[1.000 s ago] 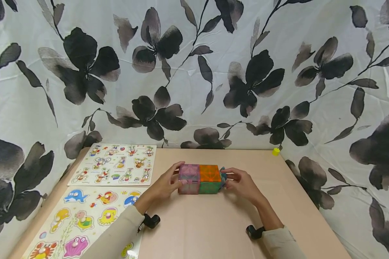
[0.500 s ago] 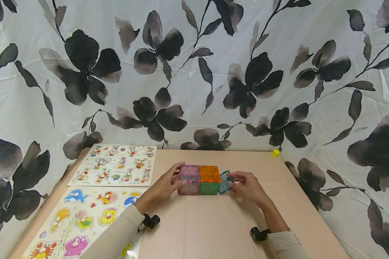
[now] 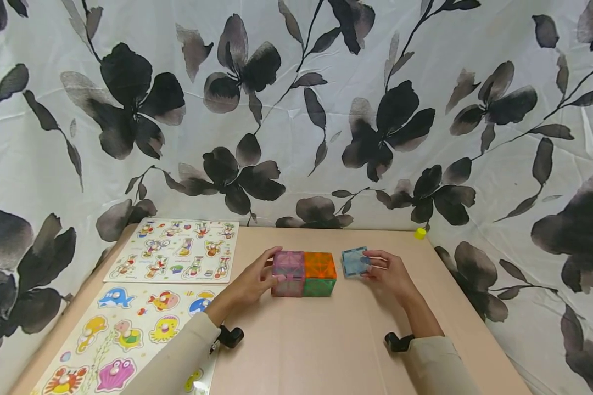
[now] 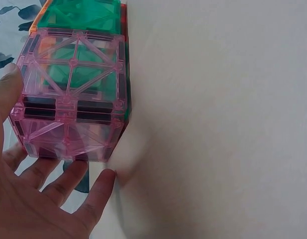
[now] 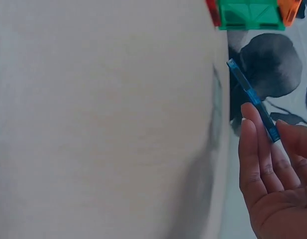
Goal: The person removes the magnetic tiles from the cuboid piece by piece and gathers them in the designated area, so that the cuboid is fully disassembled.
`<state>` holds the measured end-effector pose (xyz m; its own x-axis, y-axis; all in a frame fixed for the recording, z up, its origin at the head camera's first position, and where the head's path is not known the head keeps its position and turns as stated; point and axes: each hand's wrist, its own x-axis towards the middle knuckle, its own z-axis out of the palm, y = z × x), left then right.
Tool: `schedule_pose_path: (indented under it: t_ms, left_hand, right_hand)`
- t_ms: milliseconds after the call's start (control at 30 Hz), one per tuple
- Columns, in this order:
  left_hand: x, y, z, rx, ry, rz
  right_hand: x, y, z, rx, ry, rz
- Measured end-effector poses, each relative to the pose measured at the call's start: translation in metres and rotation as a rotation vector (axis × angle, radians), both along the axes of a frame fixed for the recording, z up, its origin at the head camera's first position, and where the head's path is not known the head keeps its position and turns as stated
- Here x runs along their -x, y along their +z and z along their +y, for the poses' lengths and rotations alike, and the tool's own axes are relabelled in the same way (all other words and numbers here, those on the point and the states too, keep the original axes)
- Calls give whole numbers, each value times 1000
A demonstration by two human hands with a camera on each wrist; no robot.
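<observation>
My left hand (image 3: 249,280) holds the left end of a see-through plastic block (image 3: 303,274) built of square tiles, pink on the left half, orange on top and green in front on the right half; thumb and fingers are bent about the pink end. The block rests on a pale wooden counter (image 3: 296,351). In my right hand (image 3: 390,274) I pinch a see-through light blue square plastic tile (image 3: 354,261) by its right edge, apart from the block and just to its right; the right wrist view shows it edge-on and slanting. To my left lie a white board with small cartoon figures (image 3: 183,249) and, nearer me, a board of colourful sea animals (image 3: 150,356). A small yellow cylinder (image 3: 420,233) stands at the counter's far right corner
</observation>
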<state>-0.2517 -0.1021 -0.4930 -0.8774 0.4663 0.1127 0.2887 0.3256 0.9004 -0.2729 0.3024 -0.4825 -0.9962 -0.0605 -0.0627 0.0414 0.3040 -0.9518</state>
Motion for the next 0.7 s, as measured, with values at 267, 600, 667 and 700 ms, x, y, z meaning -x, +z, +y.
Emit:
schedule_pose_path:
  t_ms: [267,600,667,700]
  left_hand:
    - [2,0,0,11,-1,1]
    - [1,1,0,0,-1,6]
    - [2,0,0,-4,-4,8]
    - [2,-1,0,-4,-5,11]
  right_hand:
    - [8,-11,2,68,-43,-89]
    - [20,-14,-5,50,-77,-118]
    - [23,-15,-7,47,-80,-117]
    - [24,-16,-7,43,-79,-115]
